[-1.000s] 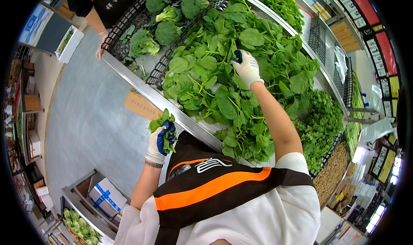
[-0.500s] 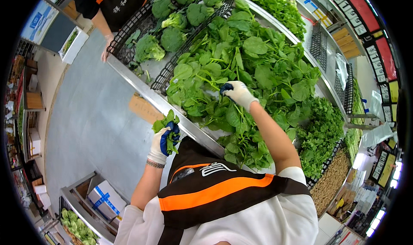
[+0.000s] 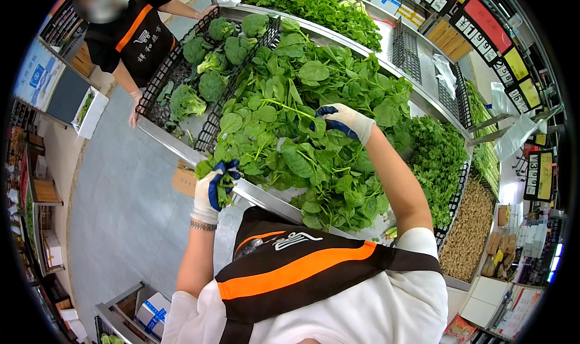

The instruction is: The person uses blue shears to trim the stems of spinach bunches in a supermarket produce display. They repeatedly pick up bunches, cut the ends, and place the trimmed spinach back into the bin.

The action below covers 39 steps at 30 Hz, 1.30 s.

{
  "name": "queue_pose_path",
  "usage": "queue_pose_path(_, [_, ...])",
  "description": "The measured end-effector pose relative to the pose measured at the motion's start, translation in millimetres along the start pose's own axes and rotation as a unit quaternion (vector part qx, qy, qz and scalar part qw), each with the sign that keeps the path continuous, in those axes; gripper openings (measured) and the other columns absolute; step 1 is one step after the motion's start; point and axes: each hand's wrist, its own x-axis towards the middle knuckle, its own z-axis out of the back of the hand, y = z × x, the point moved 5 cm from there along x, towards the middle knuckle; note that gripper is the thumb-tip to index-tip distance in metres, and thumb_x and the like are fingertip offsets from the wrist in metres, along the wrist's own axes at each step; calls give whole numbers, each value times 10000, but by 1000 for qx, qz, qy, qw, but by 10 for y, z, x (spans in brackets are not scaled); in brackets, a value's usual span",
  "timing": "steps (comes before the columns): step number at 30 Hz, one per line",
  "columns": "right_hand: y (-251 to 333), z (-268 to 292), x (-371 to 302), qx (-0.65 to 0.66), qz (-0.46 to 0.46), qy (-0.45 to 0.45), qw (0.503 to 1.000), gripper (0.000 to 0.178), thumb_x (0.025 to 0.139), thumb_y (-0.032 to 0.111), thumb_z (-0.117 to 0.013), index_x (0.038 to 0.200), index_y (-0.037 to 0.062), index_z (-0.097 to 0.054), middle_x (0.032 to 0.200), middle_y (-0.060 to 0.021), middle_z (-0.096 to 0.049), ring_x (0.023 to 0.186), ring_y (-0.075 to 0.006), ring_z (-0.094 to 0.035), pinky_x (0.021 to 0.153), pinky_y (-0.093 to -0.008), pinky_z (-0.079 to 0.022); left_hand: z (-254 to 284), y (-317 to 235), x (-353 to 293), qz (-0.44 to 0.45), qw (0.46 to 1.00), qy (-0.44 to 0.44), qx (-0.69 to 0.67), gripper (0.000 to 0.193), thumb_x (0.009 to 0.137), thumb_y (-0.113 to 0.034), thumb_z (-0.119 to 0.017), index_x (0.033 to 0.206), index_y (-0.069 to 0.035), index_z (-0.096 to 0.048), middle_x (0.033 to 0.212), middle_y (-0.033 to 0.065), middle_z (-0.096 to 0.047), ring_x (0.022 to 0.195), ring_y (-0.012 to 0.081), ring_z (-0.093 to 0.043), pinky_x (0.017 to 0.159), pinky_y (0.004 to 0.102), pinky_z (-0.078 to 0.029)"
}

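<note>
My left hand (image 3: 212, 190), in a white glove with a blue palm, is closed around a small bunch of leafy greens (image 3: 205, 167) just outside the front rail of the display. A wide heap of the same round-leaved greens (image 3: 302, 163) spreads over the metal counter before me. Over the middle of that heap is my right hand (image 3: 347, 122), gloved alike, its fingers curled in. One long pale green stem (image 3: 284, 108) runs to its fingertips, and the palm side is partly hidden.
Broccoli (image 3: 211, 85) lies in a black crate at the left, where a co-worker (image 3: 142, 36) stands with hands at its rim. Curly greens (image 3: 438, 154) and peanuts (image 3: 468, 229) lie to the right. A metal rail (image 3: 266, 200) edges the counter; a cardboard piece (image 3: 184, 179) hangs beside it.
My view has shifted, bringing more of the co-worker into sight. My right hand has moved to a different spot in the heap, with a long stem at its fingers. My left hand still grips its bunch.
</note>
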Motion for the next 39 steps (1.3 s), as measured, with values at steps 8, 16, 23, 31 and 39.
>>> queue_pose_path(8, [544,-377,-411,7,-44,113,993,204,881,146,-547,963,8,-674,870,-24,-666,769,-103,-571,733,-256,-469,-72,-305,411,-277,894,94,340,234,955,-70,-524,1115,79,-608,1092,118,-683,814,133,-649,715,274,-549])
queue_pose_path(16, [532,-539,-402,20,-91,158,983,185,882,171,-568,931,23,-668,818,0,-638,710,-96,-551,671,-258,-454,-674,-184,350,-135,972,105,163,284,831,36,-633,1114,20,-614,987,54,-664,831,154,-633,731,294,-533])
queue_pose_path(23, [505,-206,-314,-123,-20,50,991,324,897,157,-557,1180,20,-635,1050,-39,-680,879,-129,-598,806,-282,-500,-524,75,295,-81,982,116,124,294,811,51,-637,1099,13,-601,965,68,-661,841,168,-639,733,292,-533])
queue_pose_path(31, [1294,-776,-294,-430,158,-37,888,327,828,246,-670,1110,81,-680,1060,-133,-669,1034,-312,-609,991,-402,-435,-520,97,338,-124,982,48,132,471,749,119,-641,1204,14,-581,1059,58,-656,927,174,-632,816,302,-532])
queue_pose_path(39, [613,-1137,-104,-532,170,1,830,241,830,210,-606,1041,122,-682,956,-111,-680,954,-272,-636,928,-412,-405,-621,114,260,-70,977,52,194,333,780,37,-653,1111,21,-627,992,58,-680,834,159,-642,694,296,-537])
